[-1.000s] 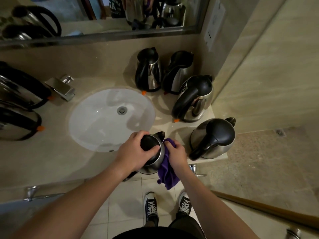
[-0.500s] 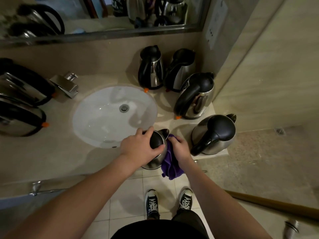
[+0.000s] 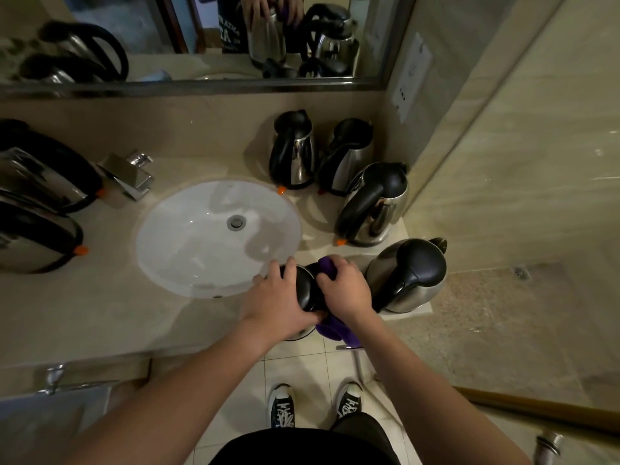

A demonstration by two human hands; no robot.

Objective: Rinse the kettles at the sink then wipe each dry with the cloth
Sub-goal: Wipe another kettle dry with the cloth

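Observation:
A steel kettle with a black lid (image 3: 306,290) stands at the counter's front edge, just right of the white sink (image 3: 188,243). My left hand (image 3: 278,302) grips its left side and lid. My right hand (image 3: 345,290) holds a purple cloth (image 3: 330,327) bunched against the kettle's right side and top; part of the cloth (image 3: 327,265) shows above my fingers. Most of the kettle's steel body is hidden under both hands.
Several more kettles stand on the counter right of the sink, the nearest (image 3: 407,276) touching-close to my right hand; two others (image 3: 37,209) lie at the far left. A chrome tap (image 3: 131,176) sits behind the sink. The wall and mirror (image 3: 201,38) close the back.
My right hand has climbed with the cloth from the kettle's lower right side up onto its top. My left hand has kept its hold on the kettle.

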